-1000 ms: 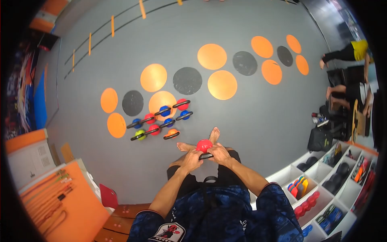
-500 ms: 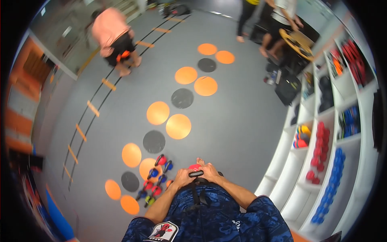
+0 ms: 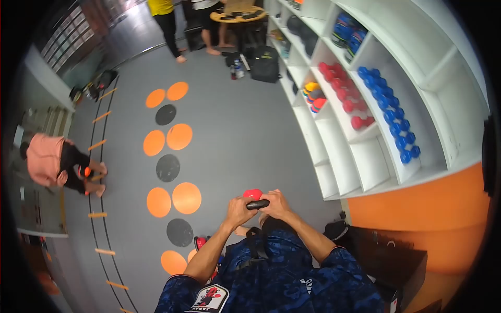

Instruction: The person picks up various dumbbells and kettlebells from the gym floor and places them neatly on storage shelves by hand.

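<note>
A red kettlebell [image 3: 252,194] with a black handle is held in front of my waist. My left hand [image 3: 240,210] is closed around the left side of it, and my right hand [image 3: 276,204] grips the right side. The black handle faces toward my body while the red bell points away. On the floor beside my left forearm, more kettlebells [image 3: 200,242] in red and blue show, mostly hidden behind that arm.
White shelving [image 3: 376,180] along the right holds red dumbbells [image 3: 342,88] and blue dumbbells [image 3: 391,112]. Orange and black floor discs [image 3: 179,232] run ahead. An agility ladder [image 3: 97,214] lies left, where a person [image 3: 47,159] bends over. A black backpack [image 3: 265,65] stands near a round table.
My view has turned to the right, bringing the shelving closer to the middle. Both hands still hold the kettlebell, now farther from my body. The floor kettlebells have become mostly hidden.
</note>
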A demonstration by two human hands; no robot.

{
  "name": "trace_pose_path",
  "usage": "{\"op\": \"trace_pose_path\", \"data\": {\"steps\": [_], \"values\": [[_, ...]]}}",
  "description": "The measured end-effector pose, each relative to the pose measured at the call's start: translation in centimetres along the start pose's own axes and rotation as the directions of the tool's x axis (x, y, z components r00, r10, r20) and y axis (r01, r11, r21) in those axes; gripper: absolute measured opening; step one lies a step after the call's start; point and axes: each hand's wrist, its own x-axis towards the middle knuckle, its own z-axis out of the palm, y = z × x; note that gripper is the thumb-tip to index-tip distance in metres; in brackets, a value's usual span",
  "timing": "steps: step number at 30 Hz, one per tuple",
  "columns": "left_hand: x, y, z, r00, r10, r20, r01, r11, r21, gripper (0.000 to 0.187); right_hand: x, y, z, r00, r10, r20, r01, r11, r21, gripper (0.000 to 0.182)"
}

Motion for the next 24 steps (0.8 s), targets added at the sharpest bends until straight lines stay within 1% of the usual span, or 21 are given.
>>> {"op": "trace_pose_path", "data": {"steps": [2, 3, 6, 9, 12, 15, 16, 17, 18, 19, 20, 23, 24], "values": [[2.4, 2.7, 0.9, 0.997, 0.065, 0.048, -0.065, 0.998, -0.006, 0.021, -1.0, 0.5, -3.0, 0.996, 0.069, -0.059, -0.07, 0.997, -0.024, 0.019], [4.1, 4.7, 2.5, 0.987, 0.125, 0.104, -0.123, 0.992, -0.024, 0.02, -2.6, 1.4, -5.2, 0.984, 0.134, -0.117, -0.139, 0.989, -0.041, 0.02], [6.8, 7.6, 5.1, 0.968, 0.158, 0.195, -0.154, 0.987, -0.038, 0.024, -4.3, 3.2, -8.3, 0.955, 0.171, -0.241, -0.188, 0.981, -0.05, 0.019], [8.9, 10.5, 7.8, 0.947, 0.19, 0.258, -0.177, 0.982, -0.072, 0.023, -6.0, 5.4, -11.4, 0.941, 0.166, -0.295, -0.182, 0.983, -0.028, 0.019], [11.3, 13.4, 10.0, 0.923, 0.154, 0.353, -0.139, 0.988, -0.066, 0.023, -7.2, 7.1, -14.0, 0.86, 0.18, -0.477, -0.176, 0.983, 0.053, 0.023], [13.6, 16.5, 11.9, 0.912, 0.101, 0.398, -0.086, 0.995, -0.056, 0.018, -8.3, 9.3, -15.4, 0.727, 0.36, -0.584, -0.267, 0.933, 0.243, 0.03], [14.3, 17.5, 12.4, 0.905, 0.106, 0.412, -0.069, 0.992, -0.103, 0.017, -8.8, 10.5, -15.7, 0.717, 0.359, -0.597, -0.298, 0.933, 0.202, 0.031], [15.0, 18.0, 13.2, 0.896, 0.101, 0.433, -0.072, 0.994, -0.082, 0.017, -9.1, 11.9, -15.4, 0.633, 0.516, -0.577, -0.311, 0.852, 0.421, 0.029], [15.5, 18.4, 14.1, 0.887, 0.094, 0.453, -0.072, 0.995, -0.064, 0.017, -9.2, 13.0, -14.9, 0.545, 0.661, -0.517, -0.297, 0.728, 0.617, 0.028], [15.9, 18.6, 15.0, 0.879, 0.082, 0.469, -0.068, 0.997, -0.048, 0.016, -9.5, 14.0, -14.6, 0.46, 0.783, -0.419, -0.261, 0.57, 0.779, 0.027], [16.4, 18.7, 15.8, 0.876, 0.147, 0.459, -0.112, 0.989, -0.101, 0.016, -9.3, 14.4, -14.9, 0.411, 0.827, -0.384, -0.08, 0.452, 0.888, 0.023], [18.2, 19.4, 17.5, 0.867, 0.171, 0.468, -0.127, 0.984, -0.126, 0.017, -9.4, 17.0, -16.2, 0.451, 0.812, -0.369, 0.042, 0.394, 0.918, 0.025], [18.9, 20.0, 17.3, 0.863, 0.163, 0.478, -0.107, 0.984, -0.142, 0.015, -9.2, 17.5, -16.8, 0.44, 0.829, -0.345, 0.037, 0.367, 0.93, 0.027]]}}
